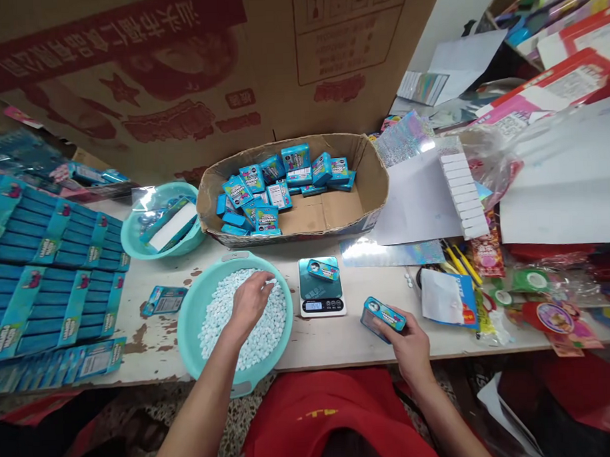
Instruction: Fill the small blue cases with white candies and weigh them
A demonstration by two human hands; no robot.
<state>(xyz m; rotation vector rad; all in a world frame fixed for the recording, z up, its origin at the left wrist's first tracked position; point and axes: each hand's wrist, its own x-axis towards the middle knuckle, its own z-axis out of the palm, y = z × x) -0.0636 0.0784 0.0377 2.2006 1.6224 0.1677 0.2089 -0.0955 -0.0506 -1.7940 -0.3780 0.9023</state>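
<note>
Step in hand: filling small tins with white candy pellets (241, 321), judged from the layout.
Left hand (251, 298): palm down in the teal basin (200, 305), fingers curled loosely into the pellets; whether it has pinched any, I cannot tell.
Right hand (410, 341): closed around a blue tin (383, 316) on the near table edge, right of the scale (322, 296).
Scale: carries another tin (323, 269).
Next move: likely needs pellets carried to a tin and weighed.
Far: cardboard tray (367, 166) of blue boxes.

Small blue tin (383, 314), candy-filled basin (222, 311)
</note>
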